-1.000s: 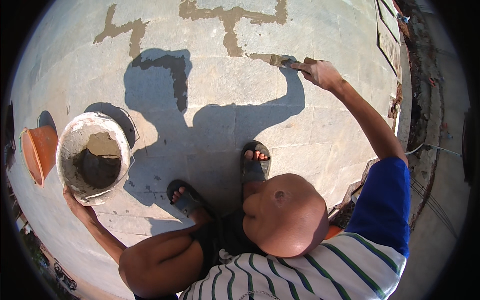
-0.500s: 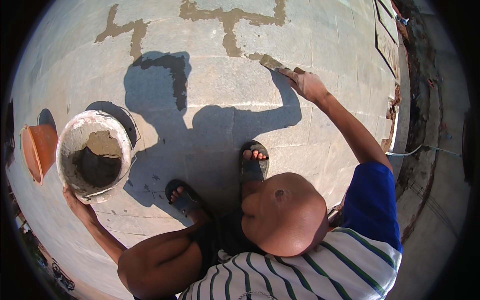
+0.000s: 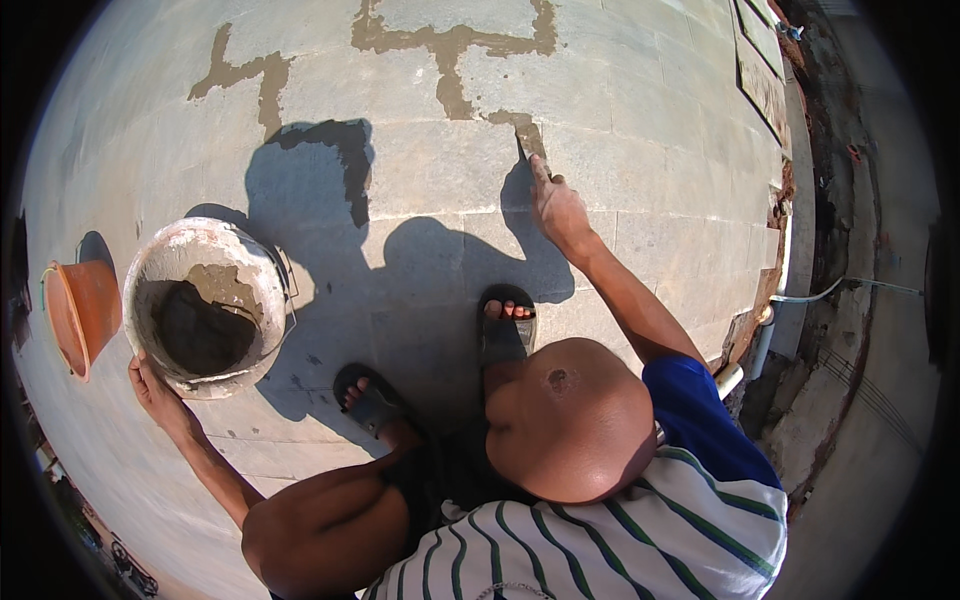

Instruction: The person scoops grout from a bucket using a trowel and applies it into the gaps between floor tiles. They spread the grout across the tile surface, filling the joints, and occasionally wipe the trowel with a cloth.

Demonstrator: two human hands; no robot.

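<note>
My right hand (image 3: 562,212) grips a putty knife (image 3: 531,145), its blade flat against the block wall (image 3: 640,160). A short wet streak of mortar (image 3: 505,118) runs over a joint just beyond the blade. At the left, my left hand (image 3: 155,390) is curled over the near rim of a mortar-crusted white bucket (image 3: 142,262); some of its fingers are hidden by the rim. Grey wet mortar (image 3: 205,330) lies inside the bucket, with a lighter patch stuck to its inner wall.
An orange bucket (image 3: 88,315) lies tipped left of the white one. Branching mortar bands (image 3: 455,75) cover other joints farther off. My sandalled feet (image 3: 508,318) are close below the work. A broken edge with pipes (image 3: 765,330) and a thin hose (image 3: 830,295) runs along the right.
My right hand has drawn the putty knife nearer and slightly left, and the mortar streak now bends toward me. The white bucket, held by my left hand, has shifted a little right.
</note>
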